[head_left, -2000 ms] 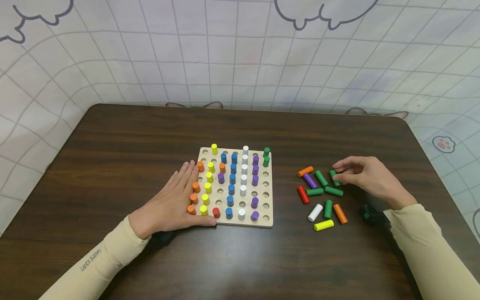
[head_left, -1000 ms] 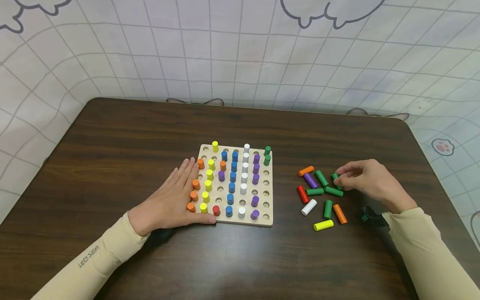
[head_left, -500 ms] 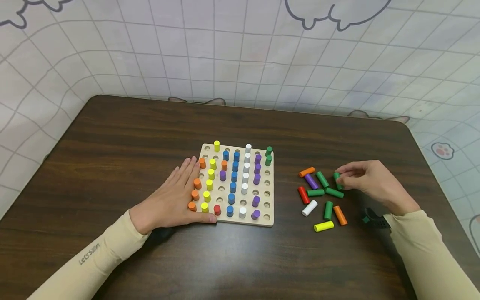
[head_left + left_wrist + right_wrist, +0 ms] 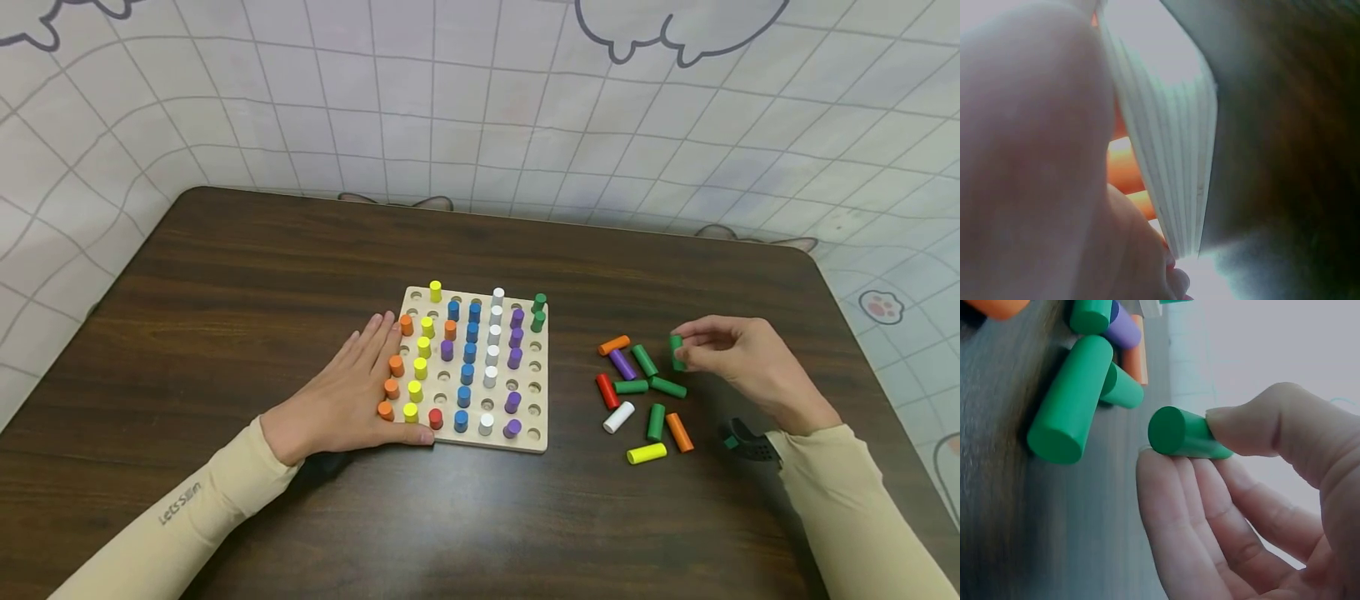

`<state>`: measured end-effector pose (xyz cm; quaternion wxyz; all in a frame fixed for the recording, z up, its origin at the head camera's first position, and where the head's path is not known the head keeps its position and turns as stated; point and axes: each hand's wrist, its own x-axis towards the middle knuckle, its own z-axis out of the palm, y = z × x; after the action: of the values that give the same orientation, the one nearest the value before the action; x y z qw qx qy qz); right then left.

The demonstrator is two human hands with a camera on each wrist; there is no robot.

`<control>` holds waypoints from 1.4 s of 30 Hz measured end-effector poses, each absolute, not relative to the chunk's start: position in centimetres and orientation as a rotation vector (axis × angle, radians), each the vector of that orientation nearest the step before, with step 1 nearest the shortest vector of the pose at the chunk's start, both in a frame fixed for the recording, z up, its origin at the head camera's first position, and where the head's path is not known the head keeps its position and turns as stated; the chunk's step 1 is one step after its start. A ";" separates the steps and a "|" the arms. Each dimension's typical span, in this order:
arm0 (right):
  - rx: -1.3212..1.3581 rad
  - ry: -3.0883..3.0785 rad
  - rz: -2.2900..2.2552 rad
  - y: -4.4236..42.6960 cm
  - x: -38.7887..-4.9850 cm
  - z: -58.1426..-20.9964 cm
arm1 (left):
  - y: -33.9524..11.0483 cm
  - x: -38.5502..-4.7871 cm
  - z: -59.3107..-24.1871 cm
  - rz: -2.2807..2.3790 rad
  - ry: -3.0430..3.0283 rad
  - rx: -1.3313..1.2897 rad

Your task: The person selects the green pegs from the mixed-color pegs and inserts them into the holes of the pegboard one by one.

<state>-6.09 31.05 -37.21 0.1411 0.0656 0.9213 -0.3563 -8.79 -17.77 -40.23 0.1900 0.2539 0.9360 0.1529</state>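
Observation:
My right hand (image 4: 738, 358) pinches a green peg (image 4: 1179, 432) between thumb and fingers, just above the table at the right of the loose pegs. My left hand (image 4: 345, 396) lies with straight fingers along the left edge of a wooden pegboard (image 4: 538, 442), its thumb at the near edge. Orange, yellow, blue, white and purple pegs stand in the board's columns, with a red peg (image 4: 436, 418) in the nearest row. Two green pegs (image 4: 539, 312) stand at the far right corner; the holes below them show bare. In the left wrist view the board's pale side edge (image 4: 1172, 125) appears close up.
Loose pegs lie right of the board: several green, two orange (image 4: 679, 432), a purple (image 4: 622, 364), a red (image 4: 607, 391), a white (image 4: 618, 417) and a yellow one (image 4: 647, 452). The dark wooden table (image 4: 480, 517) meets a patterned cloth (image 4: 480, 108) behind.
The right hand has lifted the green peg from the table and turned it more upright. The white loose peg shifted slightly left and changed its angle. The left hand stays at the board.

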 end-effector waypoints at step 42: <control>0.096 2.648 -1.659 26.1 -7.2 -34.0 | -17.8 -8.5 -40.0 0.437 2.646 0.731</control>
<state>-7.18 26.14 -34.01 0.0076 0.0306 0.8470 -0.5306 -8.54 -17.79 -40.04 0.1801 0.2588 0.9363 0.1545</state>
